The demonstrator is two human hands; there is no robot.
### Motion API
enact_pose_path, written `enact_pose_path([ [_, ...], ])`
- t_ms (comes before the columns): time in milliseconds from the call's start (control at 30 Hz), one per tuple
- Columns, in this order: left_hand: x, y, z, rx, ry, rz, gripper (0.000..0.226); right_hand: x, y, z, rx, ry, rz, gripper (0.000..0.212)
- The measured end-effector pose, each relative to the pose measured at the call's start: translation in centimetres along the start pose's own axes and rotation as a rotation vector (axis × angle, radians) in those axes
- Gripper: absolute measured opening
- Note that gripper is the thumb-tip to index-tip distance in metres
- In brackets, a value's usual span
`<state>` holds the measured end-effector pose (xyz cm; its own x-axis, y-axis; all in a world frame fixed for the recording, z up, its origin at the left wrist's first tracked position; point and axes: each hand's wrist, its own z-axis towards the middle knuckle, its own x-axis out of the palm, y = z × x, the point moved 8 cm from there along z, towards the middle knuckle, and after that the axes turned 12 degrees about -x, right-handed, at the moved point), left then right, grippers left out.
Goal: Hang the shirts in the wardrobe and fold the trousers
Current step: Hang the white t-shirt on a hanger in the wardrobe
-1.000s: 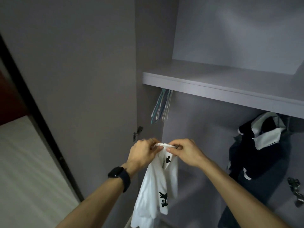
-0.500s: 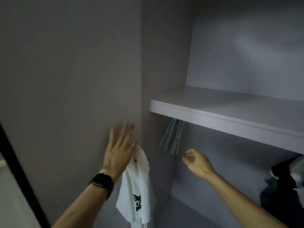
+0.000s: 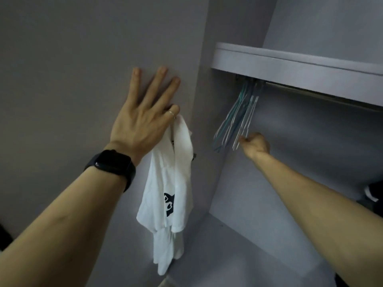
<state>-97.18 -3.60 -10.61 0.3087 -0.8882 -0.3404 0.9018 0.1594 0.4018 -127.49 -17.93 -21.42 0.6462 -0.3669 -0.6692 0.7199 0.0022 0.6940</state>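
Bracing left hand (image 3: 143, 121): spreading flat on door (image 3: 78, 59), little finger hooking white shirt (image 3: 165, 179).
Right hand (image 3: 256, 145): curling at hangers (image 3: 234, 123); grip unclear.
Best move: probably singling out one hanger.

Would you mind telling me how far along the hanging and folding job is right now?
Done: perhaps one dark garment hanging at the right edge. In hand: the left hand, fingers flat on the wardrobe door, pinches a white shirt; the right hand reaches the empty hangers on the rail, grip unclear. Left: the shirt needs a hanger, and no trousers are in view.
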Motion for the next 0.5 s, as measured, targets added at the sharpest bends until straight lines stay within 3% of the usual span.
enact_pose_path([
  [67,0.3,-0.2,0.0,-0.003,0.015,0.01,0.027,0.3,-0.4,0.2,0.008,-0.021,-0.031,0.036],
  [200,0.3,-0.1,0.0,-0.029,0.068,0.021,0.026,-0.4,0.3,-0.1,0.021,-0.061,-0.054,0.029],
  [500,-0.3,-0.4,0.0,0.021,0.045,0.087,0.049,-2.5,1.1,-0.1,0.079,-0.031,0.125,0.021],
])
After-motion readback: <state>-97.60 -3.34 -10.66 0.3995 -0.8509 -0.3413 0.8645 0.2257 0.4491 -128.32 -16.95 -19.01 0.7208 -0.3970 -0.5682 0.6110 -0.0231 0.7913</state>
